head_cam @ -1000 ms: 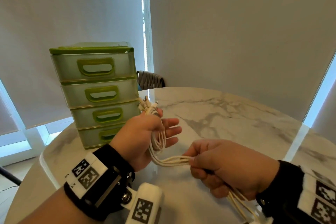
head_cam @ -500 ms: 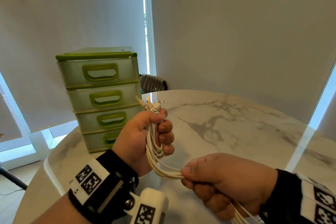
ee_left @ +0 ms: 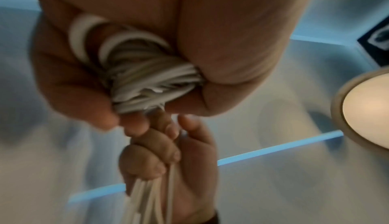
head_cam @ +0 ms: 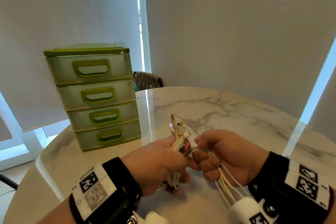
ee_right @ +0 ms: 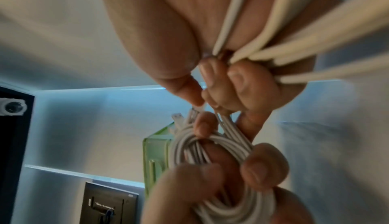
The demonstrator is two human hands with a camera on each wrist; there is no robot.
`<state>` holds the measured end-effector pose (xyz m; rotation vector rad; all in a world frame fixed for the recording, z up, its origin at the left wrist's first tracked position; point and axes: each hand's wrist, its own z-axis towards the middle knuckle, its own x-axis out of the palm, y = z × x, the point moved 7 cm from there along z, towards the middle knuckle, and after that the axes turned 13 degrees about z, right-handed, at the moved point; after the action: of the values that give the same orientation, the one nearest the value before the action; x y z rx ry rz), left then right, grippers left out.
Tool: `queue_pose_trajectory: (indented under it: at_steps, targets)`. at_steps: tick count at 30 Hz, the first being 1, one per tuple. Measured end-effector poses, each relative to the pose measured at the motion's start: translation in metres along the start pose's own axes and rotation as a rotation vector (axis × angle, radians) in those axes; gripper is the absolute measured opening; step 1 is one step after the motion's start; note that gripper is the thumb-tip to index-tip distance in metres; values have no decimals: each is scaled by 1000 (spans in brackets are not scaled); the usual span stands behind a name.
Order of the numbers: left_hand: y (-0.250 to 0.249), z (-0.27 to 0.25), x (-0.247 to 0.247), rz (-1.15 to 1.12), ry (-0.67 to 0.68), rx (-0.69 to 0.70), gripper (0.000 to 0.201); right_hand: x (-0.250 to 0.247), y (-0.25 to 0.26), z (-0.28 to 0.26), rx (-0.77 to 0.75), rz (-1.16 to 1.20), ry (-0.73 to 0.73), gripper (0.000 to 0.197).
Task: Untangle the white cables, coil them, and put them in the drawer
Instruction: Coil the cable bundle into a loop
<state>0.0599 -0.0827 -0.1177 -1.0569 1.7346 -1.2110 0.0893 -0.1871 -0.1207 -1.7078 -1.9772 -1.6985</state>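
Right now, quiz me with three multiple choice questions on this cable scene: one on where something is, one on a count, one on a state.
1. Where is the drawer unit?
A. On the marble table, left of the hands
B. On the floor
C. On a chair

2. How many drawers has it?
A. Two
B. Four
C. Six

3. What is the left hand doing?
A. Resting flat
B. Pulling a drawer
C. Gripping coiled white cables

Answers: 1 A, it stands on the tabletop; 2 B, four green handles are stacked; 3 C, fingers curl round the loops while the right hand holds the loose strands.

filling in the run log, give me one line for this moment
step: coiling | left hand: grips cable coil | right hand: grips loose strands | drawers: all closed
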Motion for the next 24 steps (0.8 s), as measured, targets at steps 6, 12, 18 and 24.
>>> queue_pose_trajectory:
  at_steps: [6, 12, 18, 24]
  targets:
    - [-10, 3, -25, -204, -158, 106, 36, -4, 7, -8, -50, -102, -30, 24]
    - [-36, -6, -51, -499, -189, 337, 25, 11, -22, -9, 59, -503, 38, 16]
    - [-37, -7, -43, -508, -220, 367, 24, 46, -12, -24, -194, -1166, 33, 41]
    - [-39, -6, -36, -360, -325, 379, 24, 66, -23, -25, -339, -803, 222, 35]
